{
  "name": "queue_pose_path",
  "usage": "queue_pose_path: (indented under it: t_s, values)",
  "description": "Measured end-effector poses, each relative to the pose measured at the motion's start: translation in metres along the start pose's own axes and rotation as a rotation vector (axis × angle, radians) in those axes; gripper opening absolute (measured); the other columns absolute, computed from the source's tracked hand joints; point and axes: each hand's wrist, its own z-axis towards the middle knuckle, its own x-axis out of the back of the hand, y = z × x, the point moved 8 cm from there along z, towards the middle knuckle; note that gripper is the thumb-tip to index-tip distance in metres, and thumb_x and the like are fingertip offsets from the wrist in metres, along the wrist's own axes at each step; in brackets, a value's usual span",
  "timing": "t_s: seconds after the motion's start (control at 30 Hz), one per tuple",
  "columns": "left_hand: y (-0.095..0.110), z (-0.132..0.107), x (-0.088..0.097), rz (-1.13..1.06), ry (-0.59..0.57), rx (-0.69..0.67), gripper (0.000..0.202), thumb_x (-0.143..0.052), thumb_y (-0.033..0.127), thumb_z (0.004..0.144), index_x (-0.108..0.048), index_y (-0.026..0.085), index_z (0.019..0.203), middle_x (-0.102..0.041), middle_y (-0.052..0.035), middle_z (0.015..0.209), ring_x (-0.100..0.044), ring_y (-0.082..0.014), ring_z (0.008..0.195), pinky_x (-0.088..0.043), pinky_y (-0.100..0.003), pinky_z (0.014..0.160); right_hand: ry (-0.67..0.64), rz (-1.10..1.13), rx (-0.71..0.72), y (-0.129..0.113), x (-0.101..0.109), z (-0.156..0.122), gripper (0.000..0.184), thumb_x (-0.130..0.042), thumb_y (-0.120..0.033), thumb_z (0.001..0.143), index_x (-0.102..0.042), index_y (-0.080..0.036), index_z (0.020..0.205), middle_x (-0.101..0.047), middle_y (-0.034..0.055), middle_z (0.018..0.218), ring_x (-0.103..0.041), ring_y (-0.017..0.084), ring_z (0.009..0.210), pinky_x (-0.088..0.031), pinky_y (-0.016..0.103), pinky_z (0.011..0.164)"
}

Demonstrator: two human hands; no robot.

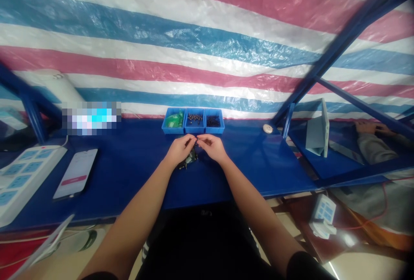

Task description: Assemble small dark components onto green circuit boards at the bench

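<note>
My left hand (180,149) and my right hand (212,146) meet over the blue table, just in front of the bins. Fingers and thumb are pinched together on both, and the tips nearly touch. Whatever they hold between them is too small to make out. Under and beside my left hand lies a small cluster of dark green and brassy pieces (190,158), partly covered by the fingers. Three joined blue bins stand beyond: the left bin (172,130) has a green bagged item, the middle bin (194,129) small metallic parts, the right bin (214,130) small dark parts.
On the left of the blue table (129,176) lie a phone (76,172) and a white power strip (30,176). A round pale object (267,129) sits at the right. Past the blue frame (300,82) are a propped tablet (318,129) and another person's sleeve (377,147). Striped sheeting hangs behind.
</note>
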Motion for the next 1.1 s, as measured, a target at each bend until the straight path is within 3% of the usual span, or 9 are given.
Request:
queue_pose_path:
  t_s: [0.27,0.4,0.6,0.77,0.87,1.1]
  values:
    - [-0.0040,-0.0009,0.0008,-0.016,0.025,0.029,0.029,-0.050,0.042,0.093,-0.063,0.022,0.108,-0.064,0.0018,0.072,-0.057,-0.0128,0.062,-0.044,-0.023,0.064,0.018,-0.006,0.017,-0.0010,0.0029,0.0012,0.032,-0.070,-0.043,0.077,-0.072,-0.019,0.099,-0.073,0.0059,0.086,-0.068,0.018,0.075,-0.057,0.032,0.072]
    - [-0.0046,-0.0007,0.0014,-0.005,0.038,0.008,0.027,-0.051,0.042,0.092,-0.066,0.022,0.100,-0.062,0.0020,0.069,-0.056,-0.0126,0.062,-0.043,-0.023,0.063,0.010,-0.005,0.004,-0.0013,0.0015,0.0007,0.033,-0.071,-0.044,0.076,-0.072,-0.019,0.098,-0.073,0.0058,0.085,-0.068,0.018,0.074,-0.057,0.032,0.072]
    - [-0.0032,-0.0008,-0.0002,-0.019,0.004,0.000,0.032,-0.046,0.044,0.095,-0.067,0.021,0.093,-0.069,-0.0004,0.082,-0.061,-0.0141,0.070,-0.044,-0.024,0.066,0.006,-0.005,0.013,-0.0015,0.0008,-0.0004,0.035,-0.071,-0.045,0.076,-0.071,-0.019,0.100,-0.073,0.0059,0.087,-0.068,0.018,0.075,-0.057,0.032,0.072]
    - [-0.0055,-0.0014,-0.0006,-0.030,0.018,0.027,0.033,-0.049,0.047,0.093,-0.065,0.022,0.107,-0.066,0.0006,0.075,-0.059,-0.0137,0.064,-0.045,-0.024,0.064,0.022,-0.010,0.020,-0.0008,0.0039,0.0008,0.034,-0.070,-0.045,0.078,-0.071,-0.019,0.099,-0.072,0.0051,0.084,-0.068,0.017,0.074,-0.057,0.031,0.071]
    - [-0.0066,-0.0011,0.0000,-0.031,0.031,0.027,0.031,-0.051,0.046,0.092,-0.066,0.023,0.105,-0.063,0.0020,0.069,-0.056,-0.0128,0.060,-0.045,-0.024,0.062,0.025,0.004,0.022,-0.0007,0.0041,0.0014,0.033,-0.070,-0.044,0.077,-0.071,-0.019,0.098,-0.071,0.0048,0.083,-0.068,0.017,0.072,-0.057,0.031,0.070]
    - [-0.0035,-0.0006,0.0009,-0.039,0.020,0.004,0.033,-0.046,0.045,0.095,-0.068,0.022,0.096,-0.071,-0.0019,0.088,-0.063,-0.0156,0.076,-0.046,-0.026,0.070,0.008,-0.032,0.000,-0.0031,0.0011,-0.0010,0.034,-0.070,-0.045,0.077,-0.071,-0.020,0.100,-0.072,0.0053,0.086,-0.067,0.018,0.075,-0.056,0.031,0.070]
